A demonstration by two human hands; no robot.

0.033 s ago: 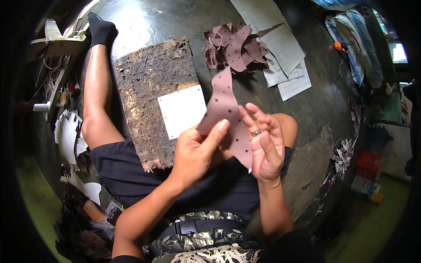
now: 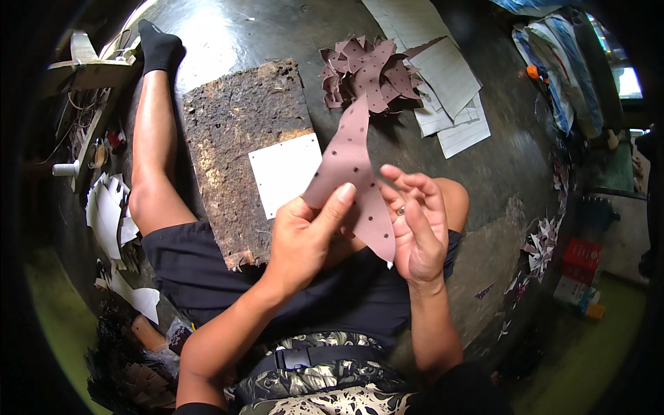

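A dusty-pink, leather-like cut piece (image 2: pixel 351 164) with dark round dots hangs in front of me, curved and pointed at both ends. My left hand (image 2: pixel 306 232) grips its lower middle, thumb on top and the other fingers hidden beneath. Beside its right edge, my right hand (image 2: pixel 418 225) is turned palm up with its fingers spread and a ring on one of them; nothing rests in it. Behind lies a heap of similar dotted pieces (image 2: pixel 370 72). A white square sheet (image 2: pixel 283 173) with small dark holes rests on a rough, worn board (image 2: pixel 238 124).
Large pale sheets (image 2: pixel 443 83) lie on the dark floor beyond the heap. White offcuts (image 2: pixel 107 214) pile up left of my leg, and more scraps (image 2: pixel 543 245) are at the right. A wooden frame with a thread spool (image 2: pixel 66 169) stands far left; a red box (image 2: pixel 581 259) is at right.
The pink piece has flattened and straightened, its upper tip now reaching up in front of the heap. Both hands stay almost in place, the left shifted slightly left.
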